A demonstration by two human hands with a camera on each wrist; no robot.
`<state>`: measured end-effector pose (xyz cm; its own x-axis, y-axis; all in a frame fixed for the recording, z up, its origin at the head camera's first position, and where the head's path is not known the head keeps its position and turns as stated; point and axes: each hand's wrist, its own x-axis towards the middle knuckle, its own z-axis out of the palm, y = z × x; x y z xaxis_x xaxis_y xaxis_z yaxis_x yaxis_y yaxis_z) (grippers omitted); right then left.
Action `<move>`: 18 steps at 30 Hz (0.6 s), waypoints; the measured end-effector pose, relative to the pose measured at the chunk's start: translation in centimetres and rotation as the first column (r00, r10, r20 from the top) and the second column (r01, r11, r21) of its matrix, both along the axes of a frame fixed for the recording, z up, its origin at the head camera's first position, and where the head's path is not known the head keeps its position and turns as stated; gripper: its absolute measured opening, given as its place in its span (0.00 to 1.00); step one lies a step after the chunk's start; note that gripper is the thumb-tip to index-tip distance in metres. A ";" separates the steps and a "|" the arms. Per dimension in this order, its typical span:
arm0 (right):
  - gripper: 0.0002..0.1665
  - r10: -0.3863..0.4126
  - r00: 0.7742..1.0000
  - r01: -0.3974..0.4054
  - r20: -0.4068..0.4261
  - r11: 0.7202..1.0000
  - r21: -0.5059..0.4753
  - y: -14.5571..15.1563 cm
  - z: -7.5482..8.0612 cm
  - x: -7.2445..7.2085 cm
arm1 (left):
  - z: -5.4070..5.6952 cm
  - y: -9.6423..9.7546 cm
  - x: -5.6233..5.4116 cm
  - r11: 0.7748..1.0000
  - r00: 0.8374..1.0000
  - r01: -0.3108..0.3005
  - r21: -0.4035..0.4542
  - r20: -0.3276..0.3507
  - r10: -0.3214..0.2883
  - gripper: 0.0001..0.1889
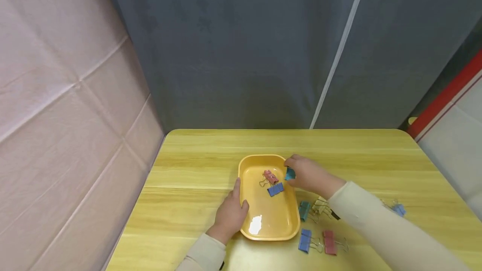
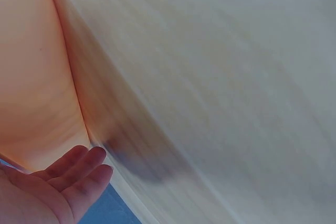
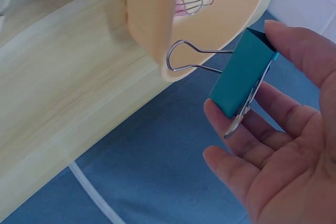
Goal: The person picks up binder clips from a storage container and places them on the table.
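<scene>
A teal binder clip (image 3: pixel 244 72) is pinched between the thumb and fingers of my right hand (image 1: pixel 309 174), at the right rim of the yellow tray (image 1: pixel 269 221). One wire handle of the clip overlaps the tray wall in the right wrist view. Inside the tray lie a pink binder clip (image 1: pixel 270 176) and a blue binder clip (image 1: pixel 275 189). My left hand (image 1: pixel 230 211) rests along the tray's left side, its fingers extended; in the left wrist view those fingers (image 2: pixel 84 177) are beside the tray wall.
Right of the tray lie a green binder clip (image 1: pixel 304 210), a yellow one (image 1: pixel 321 206), a blue one (image 1: pixel 305 240) and a pink one (image 1: pixel 329 242). Farther right, beyond my sleeve, is a light blue clip (image 1: pixel 398 209). A grey curtain (image 1: pixel 241 53) hangs behind the wooden table (image 1: pixel 196 170).
</scene>
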<state>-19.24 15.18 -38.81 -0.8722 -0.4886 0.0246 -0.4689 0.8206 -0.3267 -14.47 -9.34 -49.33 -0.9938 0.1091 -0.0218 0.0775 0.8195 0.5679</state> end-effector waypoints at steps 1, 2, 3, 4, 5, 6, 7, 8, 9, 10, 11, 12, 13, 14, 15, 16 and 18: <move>0.28 -0.006 1.000 0.006 0.003 1.000 -0.003 0.2 0.0 0.1 | 0.0 0.0 0.0 1.000 1.000 0.000 0.002 0.001 0.000 0.36; 0.28 -0.013 1.000 0.013 0.005 1.000 -0.005 0.4 0.0 0.3 | 0.0 0.0 0.0 1.000 1.000 0.001 0.003 0.001 -0.001 0.36; 0.28 -0.019 1.000 0.019 0.007 1.000 -0.007 0.6 0.0 0.4 | 0.0 0.0 0.0 1.000 1.000 0.002 0.005 0.001 -0.002 0.36; 0.28 -0.025 1.000 0.025 0.006 1.000 -0.009 0.8 -0.1 0.6 | 0.1 0.0 0.1 1.000 1.000 0.002 0.007 0.001 -0.002 0.36; 0.27 -0.028 1.000 0.028 0.006 1.000 -0.011 1.0 -0.1 0.7 | 0.1 0.0 0.0 1.000 1.000 0.004 0.008 0.001 -0.004 0.36; 0.27 -0.032 0.999 0.033 0.005 0.999 -0.014 1.1 -0.1 0.8 | 0.0 -0.1 0.0 1.000 1.000 0.003 0.008 0.002 -0.003 0.36; 0.27 -0.033 0.999 0.033 0.003 0.999 -0.010 1.3 -0.2 0.9 | 0.0 -0.1 0.0 1.000 1.000 0.004 0.009 0.002 -0.004 0.36; 0.27 -0.036 0.999 0.036 -0.002 0.999 -0.004 1.5 -0.2 1.0 | 0.0 -0.1 0.0 1.000 1.000 0.003 0.009 0.002 -0.003 0.36; 0.26 -0.037 0.999 0.037 -0.007 0.999 0.005 1.6 -0.3 1.1 | 0.0 -0.1 0.0 1.000 1.000 0.003 0.009 0.001 -0.003 0.36; 0.27 -0.039 0.999 0.039 -0.009 0.999 0.012 1.8 -0.3 1.2 | 0.0 -0.1 0.0 1.000 1.000 0.002 0.008 0.002 -0.002 0.36; 0.27 -0.042 0.999 0.042 -0.009 0.999 0.016 1.9 -0.4 1.3 | -0.1 -0.1 0.0 1.000 1.000 0.003 0.007 0.000 -0.003 0.36; 0.27 -0.046 0.999 0.046 -0.008 0.999 0.021 2.0 -0.5 1.4 | -0.1 -0.1 0.0 1.000 1.000 0.003 0.008 -0.002 -0.003 0.36; 0.27 -0.050 0.999 0.050 -0.007 0.998 0.027 2.1 -0.5 1.4 | -0.1 -0.1 0.0 1.000 1.000 0.004 0.009 -0.005 -0.004 0.36; 0.27 -0.058 0.998 0.058 -0.006 0.998 0.031 2.3 -0.6 1.5 | -0.2 -0.2 0.0 1.000 1.000 0.004 0.009 -0.006 -0.004 0.36; 0.27 -0.065 0.998 0.065 0.001 0.997 0.033 2.4 -0.7 1.6 | -0.2 -0.2 0.0 1.000 1.000 0.005 0.011 -0.008 -0.005 0.36; 0.27 -0.073 0.997 0.073 0.008 0.997 0.032 2.5 -0.7 1.7 | -0.2 -0.2 0.0 1.000 1.000 0.007 0.014 -0.010 -0.007 0.36; 0.27 -0.085 0.996 0.084 0.021 0.996 0.036 2.8 -0.6 2.0 | -0.2 -0.2 0.0 1.000 1.000 0.010 0.018 -0.015 -0.009 0.36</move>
<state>-17.29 17.95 -39.45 -0.9106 -0.4131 -0.0116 -0.3900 0.8684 -0.3064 -14.46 -9.51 -49.55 -0.9929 0.1187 -0.0054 0.0936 0.8085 0.5811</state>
